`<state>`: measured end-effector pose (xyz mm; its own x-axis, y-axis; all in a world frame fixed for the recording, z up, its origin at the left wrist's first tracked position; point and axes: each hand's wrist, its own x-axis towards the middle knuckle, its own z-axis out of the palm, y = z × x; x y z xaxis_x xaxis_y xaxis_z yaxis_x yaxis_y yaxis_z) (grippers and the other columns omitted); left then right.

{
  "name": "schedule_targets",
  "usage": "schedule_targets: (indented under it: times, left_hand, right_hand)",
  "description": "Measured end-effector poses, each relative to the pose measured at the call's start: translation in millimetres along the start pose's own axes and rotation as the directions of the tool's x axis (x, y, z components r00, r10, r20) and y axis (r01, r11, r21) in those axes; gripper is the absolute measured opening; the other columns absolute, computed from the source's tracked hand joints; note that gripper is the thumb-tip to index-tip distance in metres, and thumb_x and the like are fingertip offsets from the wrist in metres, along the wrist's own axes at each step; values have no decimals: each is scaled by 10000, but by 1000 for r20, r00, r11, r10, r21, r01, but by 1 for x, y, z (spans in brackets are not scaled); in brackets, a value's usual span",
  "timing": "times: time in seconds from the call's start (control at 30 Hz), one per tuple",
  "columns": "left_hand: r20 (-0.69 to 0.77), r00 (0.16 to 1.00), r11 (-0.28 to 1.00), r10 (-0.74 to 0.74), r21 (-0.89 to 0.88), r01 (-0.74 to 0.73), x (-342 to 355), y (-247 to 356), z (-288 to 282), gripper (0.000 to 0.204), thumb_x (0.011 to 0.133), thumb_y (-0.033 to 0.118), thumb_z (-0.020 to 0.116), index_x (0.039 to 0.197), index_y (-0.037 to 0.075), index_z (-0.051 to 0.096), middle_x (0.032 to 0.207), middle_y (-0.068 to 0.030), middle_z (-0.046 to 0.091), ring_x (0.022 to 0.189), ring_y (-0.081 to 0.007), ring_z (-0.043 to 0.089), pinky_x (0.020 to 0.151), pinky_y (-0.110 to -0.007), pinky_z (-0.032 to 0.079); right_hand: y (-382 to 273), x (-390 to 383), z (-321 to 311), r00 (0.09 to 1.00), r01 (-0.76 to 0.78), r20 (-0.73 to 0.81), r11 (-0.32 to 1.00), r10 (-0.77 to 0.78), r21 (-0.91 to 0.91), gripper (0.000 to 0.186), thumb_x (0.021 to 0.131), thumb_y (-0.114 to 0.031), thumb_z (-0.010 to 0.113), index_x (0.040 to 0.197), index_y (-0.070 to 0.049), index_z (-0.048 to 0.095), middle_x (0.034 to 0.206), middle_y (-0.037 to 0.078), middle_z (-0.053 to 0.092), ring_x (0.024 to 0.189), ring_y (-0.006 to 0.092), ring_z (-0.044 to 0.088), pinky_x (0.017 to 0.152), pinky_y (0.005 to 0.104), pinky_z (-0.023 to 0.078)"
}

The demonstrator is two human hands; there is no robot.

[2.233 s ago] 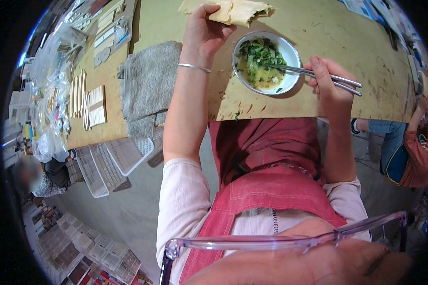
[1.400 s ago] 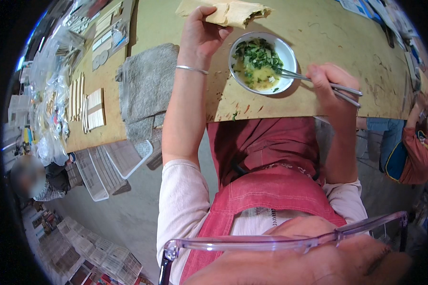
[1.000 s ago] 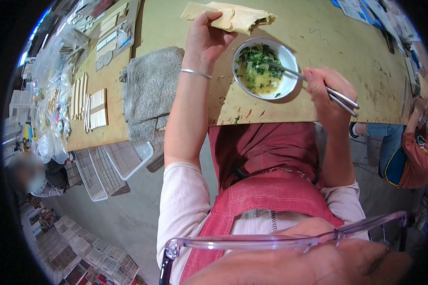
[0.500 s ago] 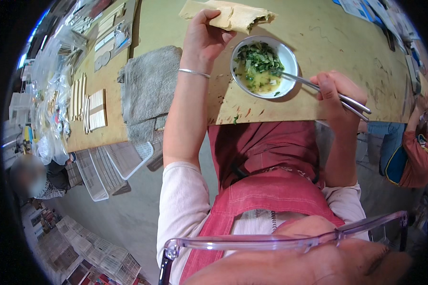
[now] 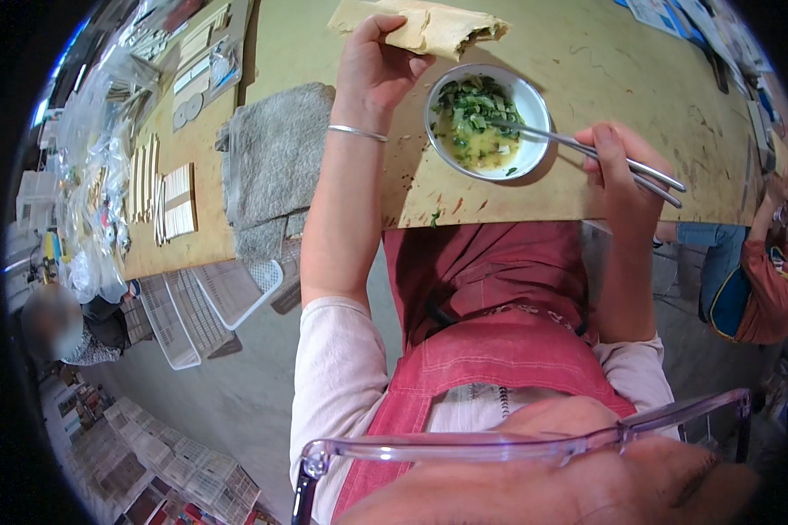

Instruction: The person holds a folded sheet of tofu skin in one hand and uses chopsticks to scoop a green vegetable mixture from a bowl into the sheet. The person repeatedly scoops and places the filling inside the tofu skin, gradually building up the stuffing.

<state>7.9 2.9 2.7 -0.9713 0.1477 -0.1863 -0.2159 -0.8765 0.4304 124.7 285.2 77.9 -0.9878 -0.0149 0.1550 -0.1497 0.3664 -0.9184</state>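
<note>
A rolled flatbread [image 5: 442,29], pale yellow with green filling at its open end, is held up by my left hand [image 5: 382,66] above the table, left of and beyond the bowl. My right hand [image 5: 626,166] is closed round a pair of metal chopsticks [image 5: 578,144], their tips down among the chopped greens [image 5: 473,105]. The greens lie in yellowish broth in a white bowl [image 5: 541,131] with a dark rim, standing on the table near its front edge. A few green scraps lie on the table by the bowl.
A grey towel [image 5: 276,162] lies on the table [image 5: 604,52] left of my forearm. Bundled wooden strips [image 5: 179,201] and plastic bags [image 5: 105,114] are farther left. White baskets [image 5: 210,297] stand below the edge. Other people sit at the far left and right.
The chopsticks have shifted left and up, deeper into the greens. My right hand has turned slightly with them. My left hand and the flatbread have hardly moved.
</note>
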Motion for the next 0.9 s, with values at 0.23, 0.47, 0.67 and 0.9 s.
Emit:
schedule_targets:
  times: [0.23, 0.47, 0.67, 0.9]
  left_hand:
    - [-23, 999, 998, -30, 51, 31, -5, 3, 3, 218, 875, 129, 555, 1055, 6, 563, 1056, -116, 643, 951, -263, 647, 746, -404, 563]
    - [59, 996, 998, -60, 16, 60, -1, 9, -5, 252, 879, 132, 549, 1091, -3, 554, 1073, -122, 642, 935, -270, 652, 740, -402, 569]
    - [30, 999, 1000, -10, 24, 9, 2, 1, -6, 256, 879, 137, 553, 1092, -6, 553, 1074, -122, 642, 936, -275, 650, 750, -409, 568]
    - [-12, 999, 999, -30, 31, 30, -3, 4, 1, 244, 878, 136, 553, 1082, 4, 560, 1072, -118, 643, 928, -269, 650, 743, -409, 565]
  right_hand:
    - [5, 4, 17, 999, -20, -49, 995, 24, 98, 249, 932, -228, 661, 904, 11, 725, 637, -2, 602, 562, 38, 503, 508, 195, 382]
    - [1, 12, 14, 993, -68, -85, 991, 78, 111, 293, 938, -283, 650, 897, -6, 733, 636, -3, 607, 544, 41, 497, 500, 200, 375]
    - [1, 0, 4, 995, 13, -102, 1000, -10, 25, 316, 934, -305, 649, 859, -9, 730, 596, -14, 571, 527, 45, 470, 490, 212, 352]
    - [3, 2, 10, 993, -46, -112, 999, 48, 25, 320, 935, -311, 650, 860, -11, 731, 592, -16, 569, 525, 44, 472, 482, 211, 346]
